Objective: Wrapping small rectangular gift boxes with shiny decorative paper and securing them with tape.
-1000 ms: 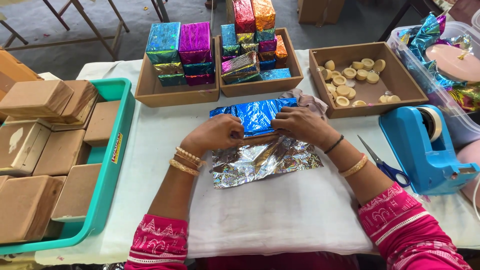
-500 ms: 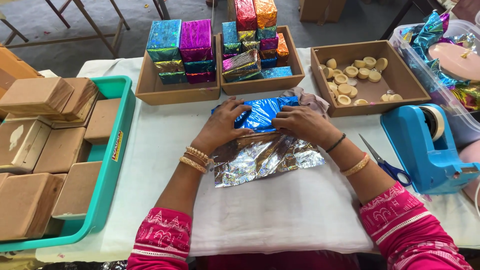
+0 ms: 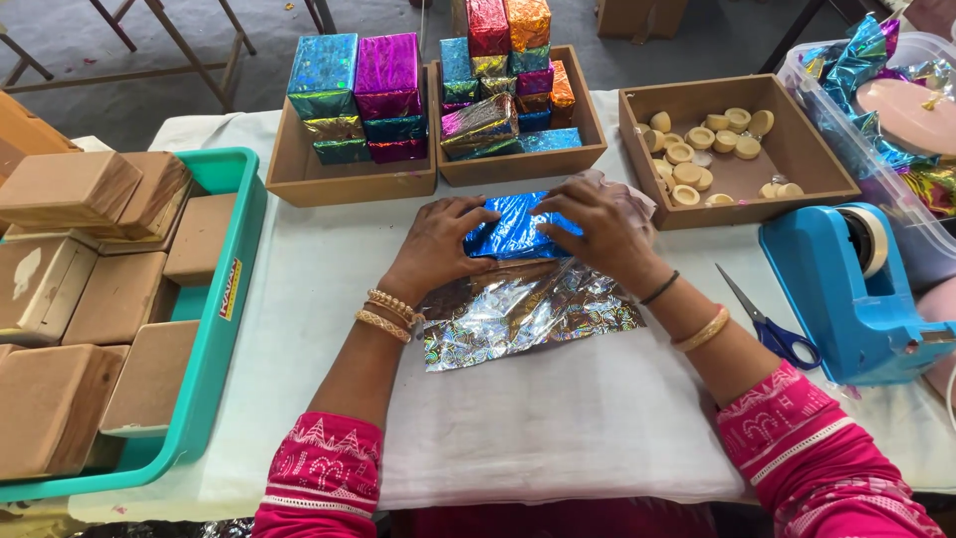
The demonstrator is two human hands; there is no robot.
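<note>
Pressing flat, both hands clasp one blue foil-wrapped block near three wooden trays.

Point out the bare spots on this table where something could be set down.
Bare white cloth lies below the silver foil sheet, between the forearms. Another free strip runs between the green crate and the left hand. It is crowded along the back, where three wooden trays stand side by side, and at right around the scissors and blue tape dispenser.

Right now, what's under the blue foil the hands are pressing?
Both the left hand and right hand press the blue foil. It covers whatever it wraps. Silver foil sheets lie beneath.
</note>
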